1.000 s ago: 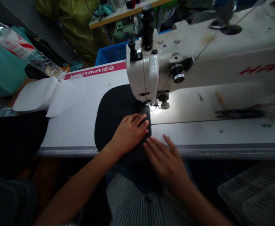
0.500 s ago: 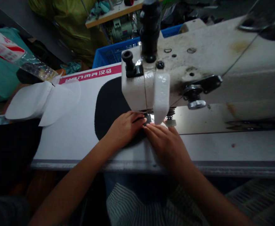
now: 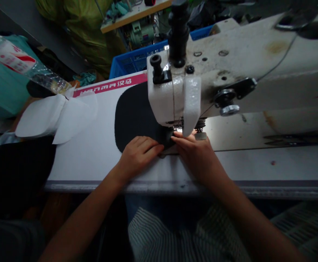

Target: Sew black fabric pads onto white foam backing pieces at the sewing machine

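Observation:
A black fabric piece [image 3: 135, 114] with rounded corners and a finely jagged edge lies under the head of a white sewing machine [image 3: 162, 103]. My left hand [image 3: 139, 156] is closed on its near edge, thumb stretched along the fabric and fingers bent over it. Close to the lit needle area, my right hand [image 3: 195, 153] has its fingertips pressed together at the fabric's right part, just below the white guard [image 3: 192, 103]. The machine head hides part of the fabric, and the needle tip cannot be made out.
White rounded sheets [image 3: 40, 116] lie on the table's left, beside a clear plastic bottle [image 3: 17, 60] and dark cloth [image 3: 17, 174]. Dark scissors-like blades [image 3: 281, 140] rest right of the needle area. Behind the table stands a blue crate [image 3: 128, 63].
My left hand has drawn back from the needle area toward the table's near edge, still at the fabric. My right hand stays by the needle. The whole view has shifted slightly.

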`<act>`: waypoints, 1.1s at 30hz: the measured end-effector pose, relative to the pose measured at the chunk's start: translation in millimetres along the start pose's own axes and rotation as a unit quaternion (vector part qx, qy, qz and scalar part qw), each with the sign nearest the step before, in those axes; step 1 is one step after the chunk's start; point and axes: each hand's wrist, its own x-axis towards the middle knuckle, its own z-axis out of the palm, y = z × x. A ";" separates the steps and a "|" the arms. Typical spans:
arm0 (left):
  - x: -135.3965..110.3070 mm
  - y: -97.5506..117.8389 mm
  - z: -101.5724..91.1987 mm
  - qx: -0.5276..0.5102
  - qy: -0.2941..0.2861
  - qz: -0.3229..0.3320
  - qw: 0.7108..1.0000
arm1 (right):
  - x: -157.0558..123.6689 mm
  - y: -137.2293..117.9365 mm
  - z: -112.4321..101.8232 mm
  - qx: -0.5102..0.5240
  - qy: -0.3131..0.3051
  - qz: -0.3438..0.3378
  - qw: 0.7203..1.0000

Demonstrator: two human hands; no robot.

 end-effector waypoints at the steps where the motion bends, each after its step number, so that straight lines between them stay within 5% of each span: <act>1: -1.9 -0.1 1.0 0.006 -0.001 0.018 1.000 | -4.2 2.4 -1.3 0.012 0.000 -0.006 1.000; 9: -0.5 -7.2 1.4 0.017 -0.044 0.096 0.994 | -27.6 4.4 -9.4 -0.007 0.012 -0.039 0.999; 19: 6.1 -14.1 -10.3 0.065 -0.121 0.127 0.982 | -19.6 -8.0 -9.5 -0.146 -0.033 -0.067 0.986; 25: 29.2 -11.9 -1.5 0.096 -0.169 0.059 0.979 | -3.9 -3.6 -5.0 -0.174 -0.020 -0.012 0.984; 33: 59.7 25.6 15.7 0.080 -0.203 -0.094 0.971 | -7.2 3.7 -7.2 -0.119 -0.033 0.021 0.992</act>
